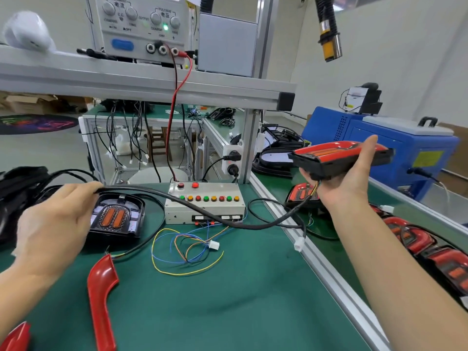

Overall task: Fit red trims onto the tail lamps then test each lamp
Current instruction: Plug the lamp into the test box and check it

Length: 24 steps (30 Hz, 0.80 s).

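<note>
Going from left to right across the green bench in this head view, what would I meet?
Left hand on a black cable → untrimmed tail lamp → button test box → right hand holding a red-trimmed lamp.

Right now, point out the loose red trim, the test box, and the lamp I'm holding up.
Loose red trim (101,297), head view, middle of its stem.
Test box (207,209), head view, top face.
Held lamp (336,154), head view, red lens.

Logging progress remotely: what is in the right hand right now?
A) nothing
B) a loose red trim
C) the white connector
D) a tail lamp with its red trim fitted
D: the right hand holds up a tail lamp with red trim on it, over the right-hand bench.
</note>
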Each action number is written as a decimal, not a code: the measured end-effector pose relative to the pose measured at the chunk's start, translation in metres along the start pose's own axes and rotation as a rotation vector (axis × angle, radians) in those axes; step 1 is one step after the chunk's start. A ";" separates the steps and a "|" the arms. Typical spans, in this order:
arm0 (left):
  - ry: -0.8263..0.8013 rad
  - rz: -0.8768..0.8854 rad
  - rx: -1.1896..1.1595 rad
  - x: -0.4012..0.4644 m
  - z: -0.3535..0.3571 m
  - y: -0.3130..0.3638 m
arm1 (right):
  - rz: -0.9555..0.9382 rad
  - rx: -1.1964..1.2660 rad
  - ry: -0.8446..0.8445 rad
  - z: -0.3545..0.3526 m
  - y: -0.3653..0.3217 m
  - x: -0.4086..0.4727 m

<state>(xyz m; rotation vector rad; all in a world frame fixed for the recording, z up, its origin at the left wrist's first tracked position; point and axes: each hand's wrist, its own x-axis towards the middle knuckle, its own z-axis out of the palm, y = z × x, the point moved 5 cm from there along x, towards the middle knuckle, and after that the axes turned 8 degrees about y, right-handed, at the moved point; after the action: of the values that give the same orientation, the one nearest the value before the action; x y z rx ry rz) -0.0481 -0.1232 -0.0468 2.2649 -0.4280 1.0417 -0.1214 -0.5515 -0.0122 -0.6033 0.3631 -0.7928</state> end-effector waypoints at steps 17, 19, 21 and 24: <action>0.010 0.230 -0.359 0.020 0.026 0.072 | 0.325 -0.319 0.098 -0.107 0.063 0.010; 0.014 0.326 -0.375 0.016 0.031 0.091 | 0.347 -0.452 0.086 -0.115 0.067 0.015; 0.006 0.374 -0.388 0.010 0.039 0.107 | 0.362 -0.556 0.081 -0.123 0.068 0.020; -0.044 0.370 -0.429 -0.001 0.053 0.124 | 0.392 -0.685 0.081 -0.130 0.065 0.024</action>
<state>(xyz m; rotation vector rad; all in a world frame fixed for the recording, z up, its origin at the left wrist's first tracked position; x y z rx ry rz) -0.0817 -0.2524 -0.0266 1.8642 -1.0154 0.9615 -0.1368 -0.5815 -0.1556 -1.0982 0.8145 -0.2990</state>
